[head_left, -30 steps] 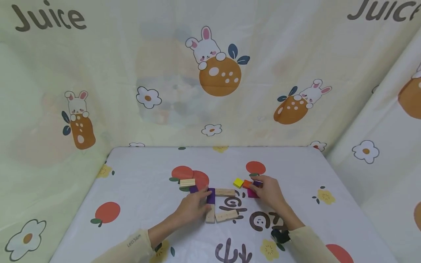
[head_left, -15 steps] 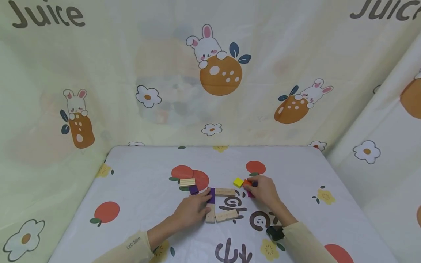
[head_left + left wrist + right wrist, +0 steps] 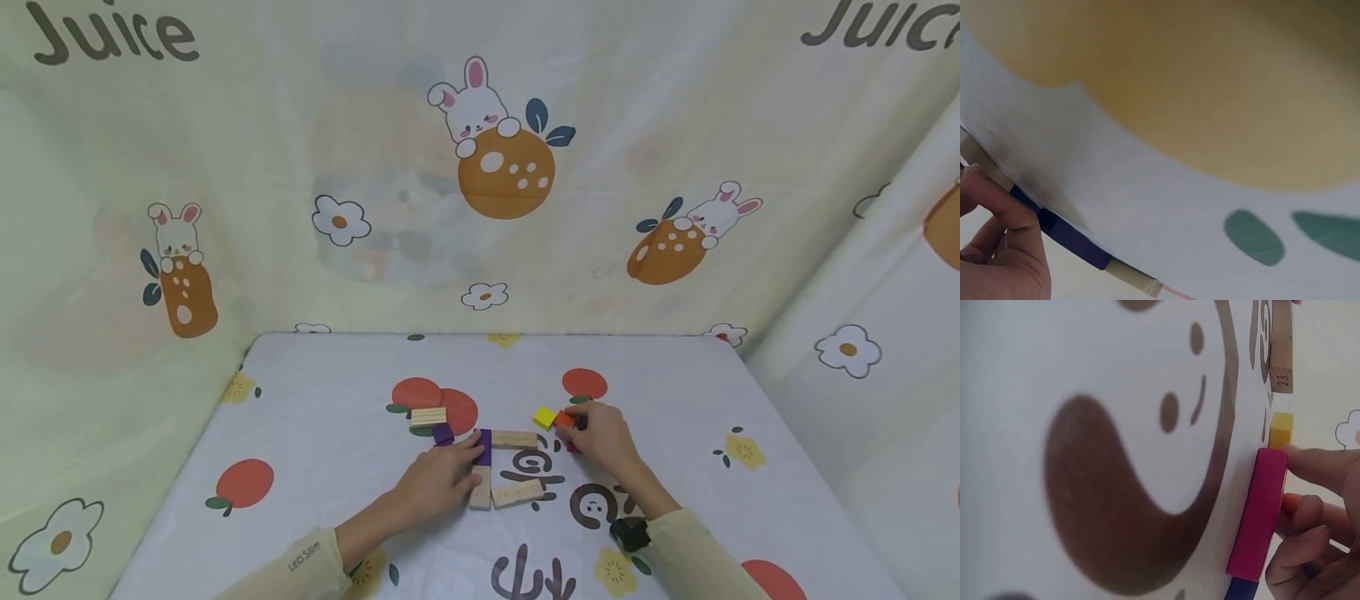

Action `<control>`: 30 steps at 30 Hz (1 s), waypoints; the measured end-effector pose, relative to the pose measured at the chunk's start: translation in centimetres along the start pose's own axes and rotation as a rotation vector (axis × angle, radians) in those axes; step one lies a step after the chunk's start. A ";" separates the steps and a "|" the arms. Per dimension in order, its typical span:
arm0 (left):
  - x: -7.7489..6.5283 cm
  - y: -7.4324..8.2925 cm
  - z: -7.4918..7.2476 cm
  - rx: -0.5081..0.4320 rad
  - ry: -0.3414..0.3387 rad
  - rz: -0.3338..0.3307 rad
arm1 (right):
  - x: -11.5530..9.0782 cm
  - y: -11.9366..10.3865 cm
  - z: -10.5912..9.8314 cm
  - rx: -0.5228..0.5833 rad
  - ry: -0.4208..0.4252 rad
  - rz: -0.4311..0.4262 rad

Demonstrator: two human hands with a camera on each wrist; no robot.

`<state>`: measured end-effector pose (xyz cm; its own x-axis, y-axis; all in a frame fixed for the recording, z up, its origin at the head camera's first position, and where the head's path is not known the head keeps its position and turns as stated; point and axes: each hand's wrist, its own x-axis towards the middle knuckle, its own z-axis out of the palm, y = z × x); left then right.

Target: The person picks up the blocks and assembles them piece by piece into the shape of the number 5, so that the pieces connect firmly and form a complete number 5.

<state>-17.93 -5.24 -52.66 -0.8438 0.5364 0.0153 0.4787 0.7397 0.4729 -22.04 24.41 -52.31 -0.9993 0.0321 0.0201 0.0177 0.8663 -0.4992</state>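
My left hand (image 3: pixel 438 479) holds the upright-running purple block (image 3: pixel 485 450), its fingertips over the block's left edge and the thumb by the plain wooden block (image 3: pixel 481 492) below. In the left wrist view, curled fingers (image 3: pixel 1019 219) overlap the row of blocks. At the right, my right hand (image 3: pixel 606 433) pinches a small orange block (image 3: pixel 564 419) between thumb and index finger. A magenta block (image 3: pixel 1259 515) stands in front of those fingers in the right wrist view, with a dark blue one (image 3: pixel 1241 589) at its end. A yellow block (image 3: pixel 545 417) lies just left of the orange one.
Two more wooden blocks, an upper (image 3: pixel 513 439) and a lower (image 3: pixel 517 492), extend right from the row. Wooden blocks (image 3: pixel 428 417) lie side by side farther left, by a dark purple block (image 3: pixel 442 433). The printed cloth (image 3: pixel 322 408) covers the table; a patterned curtain (image 3: pixel 405 275) hangs behind.
My right hand has shifted slightly left, from the dark block onto the orange one. My left fingers have slid a little lower on the purple block, uncovering the dark purple block behind.
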 end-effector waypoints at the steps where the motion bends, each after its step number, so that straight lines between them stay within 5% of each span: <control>1: 0.0 0.0 0.0 -0.001 0.000 -0.003 | 0.0 0.0 0.1 -0.002 -0.006 0.006; 12: -0.1 0.4 0.0 0.004 0.010 0.001 | -0.6 -1.0 -1.0 0.046 0.067 -0.030; 21: -0.1 0.3 0.0 -0.012 0.003 -0.016 | -3.0 -1.9 -0.5 0.001 -0.020 -0.134; 30: -0.1 0.5 0.2 -0.002 -0.003 -0.023 | -4.0 -2.1 -0.5 0.026 -0.053 -0.128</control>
<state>-17.59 -4.86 -52.59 -0.8536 0.5210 0.0016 0.4592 0.7509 0.4747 -18.10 22.73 -50.87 -0.9937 -0.1046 0.0397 -0.1100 0.8484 -0.5179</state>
